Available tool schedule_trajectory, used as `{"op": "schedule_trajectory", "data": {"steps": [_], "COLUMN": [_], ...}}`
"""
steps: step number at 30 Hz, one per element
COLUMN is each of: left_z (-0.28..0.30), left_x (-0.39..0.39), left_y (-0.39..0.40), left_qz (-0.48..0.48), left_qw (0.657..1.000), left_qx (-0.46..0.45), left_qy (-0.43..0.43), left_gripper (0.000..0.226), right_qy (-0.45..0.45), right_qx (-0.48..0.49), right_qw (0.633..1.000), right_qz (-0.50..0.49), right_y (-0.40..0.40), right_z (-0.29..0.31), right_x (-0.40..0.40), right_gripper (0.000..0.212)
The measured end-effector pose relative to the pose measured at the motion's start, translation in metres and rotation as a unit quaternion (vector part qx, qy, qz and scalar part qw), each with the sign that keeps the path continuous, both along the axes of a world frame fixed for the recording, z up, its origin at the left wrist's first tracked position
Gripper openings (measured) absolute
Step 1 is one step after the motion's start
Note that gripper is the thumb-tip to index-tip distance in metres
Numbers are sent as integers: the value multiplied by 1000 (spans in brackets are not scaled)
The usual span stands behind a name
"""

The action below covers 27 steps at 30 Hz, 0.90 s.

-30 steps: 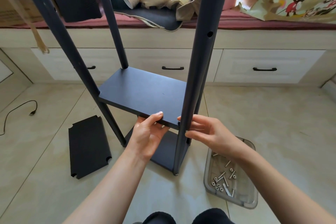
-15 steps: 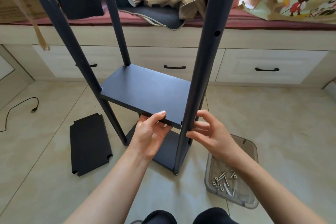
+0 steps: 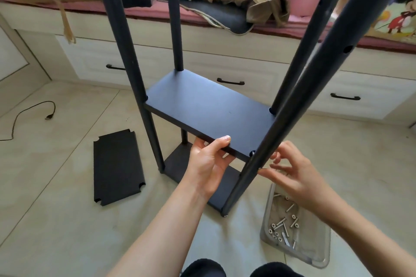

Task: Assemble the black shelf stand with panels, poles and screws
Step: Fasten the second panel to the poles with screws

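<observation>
Pale floor tiles (image 3: 56, 220) surround the shelf stand (image 3: 209, 119), with bare floor to your left and right. Your left hand (image 3: 208, 161) pinches the middle panel's (image 3: 202, 108) near edge — thumb on top. Your right hand (image 3: 292, 170) hovers with fingers spread, touching the near pole (image 3: 292, 105). A spare panel (image 3: 118, 167) lies flat at left — the screw tray (image 3: 315, 254) sits at right.

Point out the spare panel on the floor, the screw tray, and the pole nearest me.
spare panel (image 3: 118, 167): head view, middle of its top face.
screw tray (image 3: 315, 252): head view, bare floor of the tray.
nearest pole (image 3: 299, 101): head view, mid-shaft above the shelf.
</observation>
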State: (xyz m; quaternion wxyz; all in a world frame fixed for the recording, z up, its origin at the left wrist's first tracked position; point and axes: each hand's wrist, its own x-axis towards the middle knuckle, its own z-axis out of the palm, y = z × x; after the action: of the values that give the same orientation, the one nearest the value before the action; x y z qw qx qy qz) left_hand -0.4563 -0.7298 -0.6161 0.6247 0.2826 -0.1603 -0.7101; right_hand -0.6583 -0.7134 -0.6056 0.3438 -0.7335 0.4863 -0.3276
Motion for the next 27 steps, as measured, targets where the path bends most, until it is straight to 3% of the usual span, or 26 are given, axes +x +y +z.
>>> {"op": "schedule_trajectory", "data": {"steps": [15, 22, 27], "left_z": [0, 4, 5], "left_x": [-1, 2, 5], "left_y": [-3, 0, 1], "left_qz": [-10, -20, -26], "left_qw": [1000, 1000, 999], "left_qx": [-7, -13, -16], "left_qy": [3, -10, -23], "left_gripper": [38, 40, 40], "right_qy": [46, 40, 15], "right_qx": [-11, -41, -84], "right_qw": [999, 998, 996], "right_qz": [20, -15, -35], "right_y": [-6, -3, 4], "right_z": [8, 6, 3], "right_x": [0, 3, 10], "right_gripper": [51, 59, 48]}}
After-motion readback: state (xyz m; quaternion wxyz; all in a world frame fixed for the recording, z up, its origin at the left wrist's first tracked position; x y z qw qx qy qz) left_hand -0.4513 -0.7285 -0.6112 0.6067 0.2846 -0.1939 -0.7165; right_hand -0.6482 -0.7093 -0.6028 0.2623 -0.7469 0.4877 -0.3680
